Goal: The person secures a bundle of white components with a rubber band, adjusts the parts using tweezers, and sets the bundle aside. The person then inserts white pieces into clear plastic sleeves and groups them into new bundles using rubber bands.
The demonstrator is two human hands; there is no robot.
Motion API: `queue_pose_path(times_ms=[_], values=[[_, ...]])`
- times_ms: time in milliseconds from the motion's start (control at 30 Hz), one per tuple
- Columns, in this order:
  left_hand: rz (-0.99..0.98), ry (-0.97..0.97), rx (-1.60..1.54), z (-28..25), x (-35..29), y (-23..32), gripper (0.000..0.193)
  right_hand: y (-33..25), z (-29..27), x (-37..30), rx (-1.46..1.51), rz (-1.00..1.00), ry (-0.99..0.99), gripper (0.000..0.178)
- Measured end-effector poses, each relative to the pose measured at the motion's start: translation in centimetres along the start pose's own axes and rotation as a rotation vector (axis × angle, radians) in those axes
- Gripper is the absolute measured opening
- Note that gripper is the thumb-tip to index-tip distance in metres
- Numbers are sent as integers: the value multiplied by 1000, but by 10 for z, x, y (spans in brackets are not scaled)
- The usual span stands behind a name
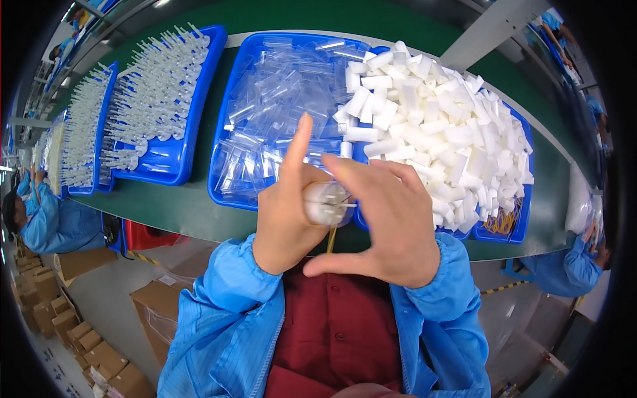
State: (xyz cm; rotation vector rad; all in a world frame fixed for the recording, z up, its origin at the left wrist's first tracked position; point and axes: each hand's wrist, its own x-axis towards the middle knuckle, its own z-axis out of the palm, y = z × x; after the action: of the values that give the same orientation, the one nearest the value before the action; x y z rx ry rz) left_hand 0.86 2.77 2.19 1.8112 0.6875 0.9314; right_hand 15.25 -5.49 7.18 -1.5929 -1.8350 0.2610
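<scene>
My left hand (286, 215) is closed around a round white piece with thin pale stems (328, 202) at its end, the index finger sticking up. A thin yellowish strand (331, 240), like a rubber band, hangs below that piece. Beside it on the right, my right hand (393, 222) is open, thumb and fingers spread around the piece without closing on it. Its fingers are slightly blurred. Just beyond the hands lie clear plastic tubes (282, 99) in a blue tray (213, 174), and a heap of short white cylinders (438, 126).
At the right, a blue bin (517, 232) holds tan rubber bands (502, 222). More blue trays (162, 171) at left carry white stemmed parts (159, 86). A grey post (488, 36) rises behind the green table (225, 222). Co-workers in blue sit at left (56, 222) and right (564, 268).
</scene>
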Motion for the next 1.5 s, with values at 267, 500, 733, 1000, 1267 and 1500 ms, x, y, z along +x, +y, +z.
queue_pose_path(times_ms=[267,500,733,1000,1267,1500], values=[[-167,-391,-383,-40,3,2,42,6,-17,-17,-228,78,-341,39],[-742,-466,-1079,-12,-28,-4,26,-6,7,-14,-197,-530,153,32],[-51,5,-638,2,-8,-3,54,22,30,-21,1497,497,159,99],[240,-134,412,-3,2,-8,101,23,20,-18,276,3,81,74],[171,-312,348,-5,0,-7,98,22,22,-21,323,124,92,45],[-227,-268,-453,-13,-18,-10,81,22,35,-32,17,-59,334,60]])
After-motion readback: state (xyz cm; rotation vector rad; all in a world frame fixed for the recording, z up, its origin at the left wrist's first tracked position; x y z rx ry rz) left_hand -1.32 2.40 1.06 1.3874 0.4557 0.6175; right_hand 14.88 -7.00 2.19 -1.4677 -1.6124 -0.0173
